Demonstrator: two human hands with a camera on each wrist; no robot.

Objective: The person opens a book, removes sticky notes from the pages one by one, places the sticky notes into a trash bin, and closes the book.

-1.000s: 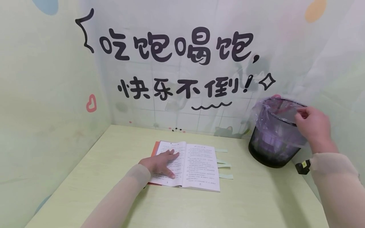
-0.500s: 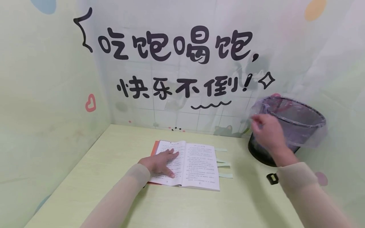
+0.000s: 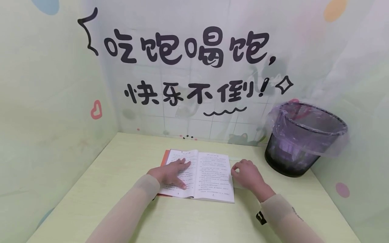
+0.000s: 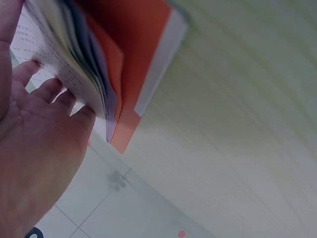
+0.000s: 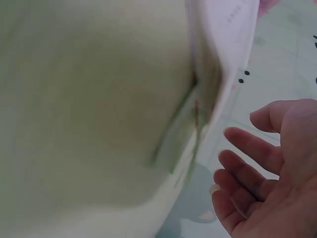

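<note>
An open book (image 3: 214, 179) with printed pages and an orange cover (image 4: 148, 44) lies on the table. My left hand (image 3: 171, 173) rests on its left page with the fingers spread. Pale green paper strips (image 5: 171, 141) stick out past the book's right side; in the head view the top strip (image 3: 235, 158) shows, while the others are mostly covered by my right hand (image 3: 247, 173). That hand is just beside the book's right edge. In the right wrist view its fingers are loosely bent, the thumb and index finger are apart, and nothing is between them.
A black wastebasket (image 3: 287, 163) with a thin purple plastic liner (image 3: 304, 135) stands at the back right of the pale table (image 3: 121, 189). Printed walls (image 3: 194, 125) enclose the table at the back and on both sides.
My right hand has moved left and nearer, from over the wastebasket's rim, across its front, to the book's right edge. My left hand and the book have stayed in place.
</note>
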